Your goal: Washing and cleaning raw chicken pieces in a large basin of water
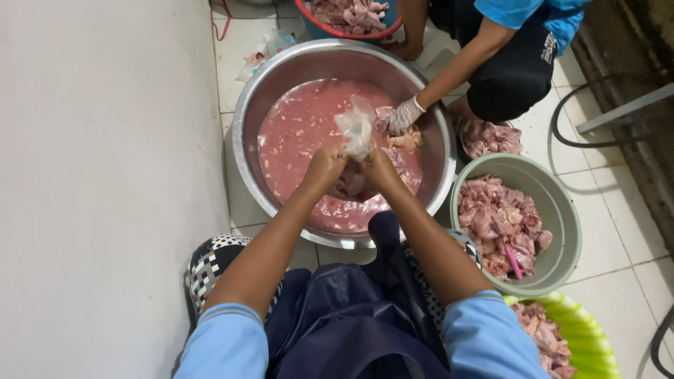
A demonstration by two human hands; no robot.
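My left hand (324,166) and my right hand (380,168) are both closed around a clear plastic bag (357,129) packed with raw meat, held over a large steel basin (249,105). The bag's twisted top sticks up between my hands. The basin holds pink marinade liquid (298,137) and raw meat pieces (404,144). A second person's white-gloved hand (405,114) reaches into the meat at the basin's far right.
A grey-green bucket (567,231) of raw meat with a pink utensil stands to the right. A yellow-green bowl (593,333) of meat sits at the lower right, a red-rimmed tub (309,21) at the top. A white wall (98,175) runs along the left.
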